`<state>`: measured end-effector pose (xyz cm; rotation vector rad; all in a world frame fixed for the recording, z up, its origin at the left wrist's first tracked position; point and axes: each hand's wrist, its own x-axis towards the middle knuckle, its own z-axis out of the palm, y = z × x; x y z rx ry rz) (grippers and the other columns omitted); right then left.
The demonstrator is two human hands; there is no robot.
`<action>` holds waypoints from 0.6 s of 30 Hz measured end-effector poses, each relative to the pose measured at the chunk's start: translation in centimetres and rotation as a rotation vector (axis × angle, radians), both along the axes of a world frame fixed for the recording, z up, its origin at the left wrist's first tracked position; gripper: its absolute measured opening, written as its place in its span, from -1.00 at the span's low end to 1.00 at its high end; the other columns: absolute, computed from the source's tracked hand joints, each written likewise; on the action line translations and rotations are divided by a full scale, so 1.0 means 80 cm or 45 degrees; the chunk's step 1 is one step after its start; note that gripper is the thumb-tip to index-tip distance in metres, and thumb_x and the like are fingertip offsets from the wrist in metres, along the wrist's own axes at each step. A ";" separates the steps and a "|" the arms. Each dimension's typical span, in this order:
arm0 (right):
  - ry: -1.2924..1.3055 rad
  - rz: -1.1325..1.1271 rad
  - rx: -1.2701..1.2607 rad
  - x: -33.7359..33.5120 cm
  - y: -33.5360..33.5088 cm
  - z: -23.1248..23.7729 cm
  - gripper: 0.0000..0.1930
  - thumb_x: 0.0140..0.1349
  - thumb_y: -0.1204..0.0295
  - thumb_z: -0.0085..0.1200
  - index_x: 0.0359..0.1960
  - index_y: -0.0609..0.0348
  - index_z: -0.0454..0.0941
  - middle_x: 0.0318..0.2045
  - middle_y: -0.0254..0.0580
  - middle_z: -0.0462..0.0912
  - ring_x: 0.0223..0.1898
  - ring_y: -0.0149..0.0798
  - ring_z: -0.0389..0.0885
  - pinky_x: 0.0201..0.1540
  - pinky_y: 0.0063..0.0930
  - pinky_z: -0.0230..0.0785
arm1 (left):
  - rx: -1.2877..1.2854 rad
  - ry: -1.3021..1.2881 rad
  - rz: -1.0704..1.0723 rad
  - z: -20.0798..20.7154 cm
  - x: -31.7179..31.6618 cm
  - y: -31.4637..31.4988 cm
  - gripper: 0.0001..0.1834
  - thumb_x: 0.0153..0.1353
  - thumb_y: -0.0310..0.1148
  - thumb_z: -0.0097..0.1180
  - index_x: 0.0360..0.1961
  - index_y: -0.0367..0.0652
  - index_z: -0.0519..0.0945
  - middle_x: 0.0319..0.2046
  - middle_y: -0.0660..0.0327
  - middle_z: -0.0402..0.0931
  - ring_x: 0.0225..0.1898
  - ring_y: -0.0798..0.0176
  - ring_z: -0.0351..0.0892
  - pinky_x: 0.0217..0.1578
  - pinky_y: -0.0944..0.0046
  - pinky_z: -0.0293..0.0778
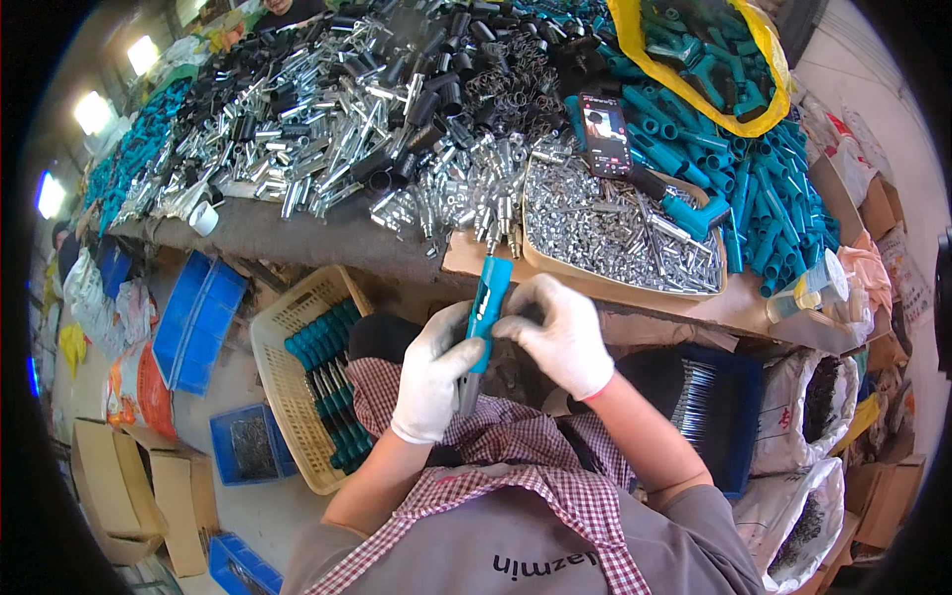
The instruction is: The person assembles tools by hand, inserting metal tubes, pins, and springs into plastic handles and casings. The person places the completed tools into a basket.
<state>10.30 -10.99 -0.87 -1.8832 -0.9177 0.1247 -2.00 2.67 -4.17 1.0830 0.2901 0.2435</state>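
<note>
Gloved fingers (463,354) of our left hand (426,382) are clamped around a teal handle (489,297), which we hold nearly upright just in front of the near edge of the desk (744,305). Our right hand (563,342) is just to its right, fingers bent toward it; we cannot tell whether they pinch anything or touch the handle.

On the desk, beyond our hands and a little to the right, we see a beige tray (615,288) filled with small silver parts (595,223). A phone (605,134) is at its far edge. Farther right, teal tubes (783,213) lie in a pile, with a yellow-rimmed bag (781,74) at the far side. Loose metal pieces (327,149) spread across the far left.

Below the desk, at our left, a cream basket (273,362) holds teal-handled tools (332,387); at our right, a blue bin (739,446) holds metal rods (694,397).
</note>
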 end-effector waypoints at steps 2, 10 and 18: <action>0.099 -0.009 0.093 -0.009 0.011 -0.004 -0.75 0.06 0.45 0.39 -0.37 0.25 0.53 -0.53 -0.12 0.66 -0.50 -0.36 0.68 -0.41 -0.45 0.52 | 0.302 -0.117 0.172 -0.015 -0.001 -0.004 -0.40 0.23 -0.41 0.21 0.26 -0.41 0.37 -0.04 0.16 0.53 -0.13 0.35 0.52 -0.09 0.34 0.51; 0.634 0.159 0.242 0.002 0.003 -0.019 -0.66 0.04 0.41 0.43 -0.27 0.26 0.51 -0.48 -0.24 0.63 -0.49 -0.47 0.59 -0.44 -0.53 0.48 | 0.047 -0.078 -0.092 0.004 -0.013 0.001 -0.37 0.22 -0.39 0.23 0.27 -0.47 0.37 -0.11 0.15 0.55 -0.21 0.34 0.55 -0.19 0.32 0.58; 0.573 0.288 0.217 0.028 -0.006 -0.008 -0.53 0.08 0.17 0.40 -0.18 0.27 0.50 -0.34 -0.18 0.59 -0.28 -0.33 0.54 -0.15 -0.35 0.44 | -0.214 -0.109 -0.288 0.005 0.006 -0.015 -0.18 0.19 -0.01 0.35 0.26 -0.41 0.35 -0.16 0.10 0.56 -0.21 0.25 0.58 -0.29 0.30 0.53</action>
